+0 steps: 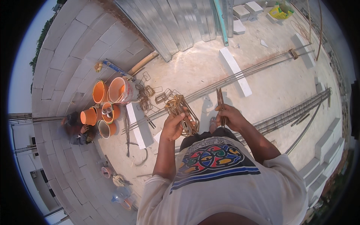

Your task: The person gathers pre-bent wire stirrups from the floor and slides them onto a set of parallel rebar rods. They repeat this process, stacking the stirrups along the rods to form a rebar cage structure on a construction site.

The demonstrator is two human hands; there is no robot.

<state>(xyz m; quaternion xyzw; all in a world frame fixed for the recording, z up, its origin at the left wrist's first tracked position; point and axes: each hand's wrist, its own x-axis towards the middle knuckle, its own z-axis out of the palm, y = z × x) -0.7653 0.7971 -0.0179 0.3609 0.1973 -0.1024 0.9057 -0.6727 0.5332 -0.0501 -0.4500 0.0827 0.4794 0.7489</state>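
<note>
My left hand (173, 126) is closed round a bundle of rusty rectangular rebar stirrups (180, 105), held up in front of my waist. To its right, my right hand (229, 117) grips a smaller set of stirrups (219, 95), seen almost edge-on, so their shape is hard to make out. Beyond my hands, several long steel bars (204, 90) lie diagonally across two white blocks, a far one (235, 71) and a near-left one (139, 125). More loose stirrups (147, 92) are scattered on the floor beside the left end of the bars.
Orange buckets (99, 92) and a large pail (119, 90) stand by the block wall (75, 56). A person (77, 129) crouches at the left. A tied rebar cage (292, 108) lies at the right, near stacked blocks (324, 146). Metal sheets (176, 26) stand at the back.
</note>
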